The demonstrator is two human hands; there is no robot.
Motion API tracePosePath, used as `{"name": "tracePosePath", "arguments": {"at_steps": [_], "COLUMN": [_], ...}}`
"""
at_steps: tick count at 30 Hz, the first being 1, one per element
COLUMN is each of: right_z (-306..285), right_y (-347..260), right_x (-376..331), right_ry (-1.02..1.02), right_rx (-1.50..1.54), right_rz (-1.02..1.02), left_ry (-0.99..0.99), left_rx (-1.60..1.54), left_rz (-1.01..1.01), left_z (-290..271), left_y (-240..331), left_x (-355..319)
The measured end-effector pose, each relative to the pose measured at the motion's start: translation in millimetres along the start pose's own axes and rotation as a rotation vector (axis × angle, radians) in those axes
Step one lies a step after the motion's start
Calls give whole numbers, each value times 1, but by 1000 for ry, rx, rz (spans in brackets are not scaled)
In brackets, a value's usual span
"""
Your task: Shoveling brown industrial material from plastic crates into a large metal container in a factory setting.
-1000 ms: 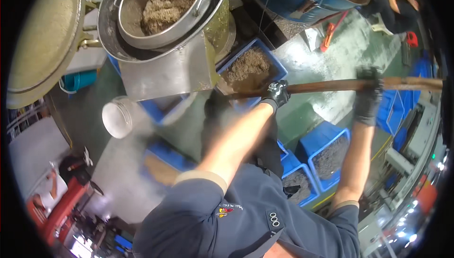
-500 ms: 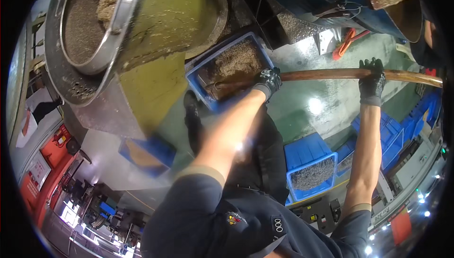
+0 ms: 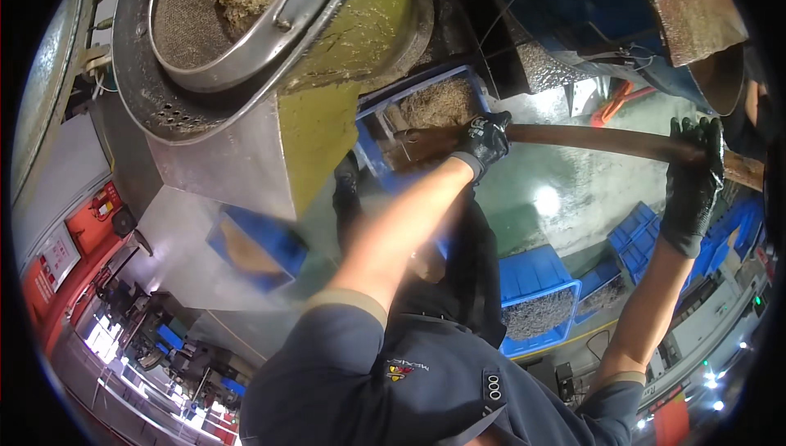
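Observation:
My left hand (image 3: 485, 145), in a black glove, is closed round a long wooden handle (image 3: 589, 138) close to its lower end. Farther right, my gloved right hand (image 3: 694, 180) holds the same handle near its other end, fingertips showing above the wood. The handle's low end reaches into a blue bin (image 3: 373, 153) on the floor; what head it carries I cannot make out. Tangled tan shavings (image 3: 440, 106) fill the bin's far part. My left forearm is blurred by motion.
A round metal drum (image 3: 221, 79) with shavings inside stands at the upper left, beside a yellow-green machine housing (image 3: 344, 53). A large blue machine opening (image 3: 573, 12) hangs at the upper right. Blue bins (image 3: 532, 270) line the right; another blue bin (image 3: 282, 250) sits left of my legs.
My right hand has moved right and a little down with the handle. My left hand has shifted slightly right. The machines and bins sit farther right in view.

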State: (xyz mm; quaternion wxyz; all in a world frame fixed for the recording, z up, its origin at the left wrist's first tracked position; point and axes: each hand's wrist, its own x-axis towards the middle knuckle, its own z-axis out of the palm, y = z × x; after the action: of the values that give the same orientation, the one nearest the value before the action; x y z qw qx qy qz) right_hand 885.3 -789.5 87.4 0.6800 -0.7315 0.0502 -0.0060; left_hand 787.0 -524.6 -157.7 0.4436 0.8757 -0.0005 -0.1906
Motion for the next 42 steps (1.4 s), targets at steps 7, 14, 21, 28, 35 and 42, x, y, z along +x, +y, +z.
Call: {"name": "tracePosePath", "arguments": {"at_steps": [7,14,21,28,35,42], "right_z": [53,140,262,373,451,517], "right_y": [-74,-166,-269,-295,-287,-243], "right_x": [-61,-121,-236,-325,-380,-443], "right_ry": [-57,-71,-80,-178,-207,-274], "right_rx": [-53,-371,451,-88,-358,-270], "right_rz": [-51,-323,-221,-270,-683,-756], "left_ry": [119,412,199,283,384,1091], "left_rx": [-113,-166,-592,-613,-189,265], "left_rz": [149,69,-50,433,774,1096], "left_z": [-31,-92,-197,-378,-520,-590], "left_y": [-2,-24,-14,33,151,168], "left_x": [-40,-122,-262,-350,-465,-570]}}
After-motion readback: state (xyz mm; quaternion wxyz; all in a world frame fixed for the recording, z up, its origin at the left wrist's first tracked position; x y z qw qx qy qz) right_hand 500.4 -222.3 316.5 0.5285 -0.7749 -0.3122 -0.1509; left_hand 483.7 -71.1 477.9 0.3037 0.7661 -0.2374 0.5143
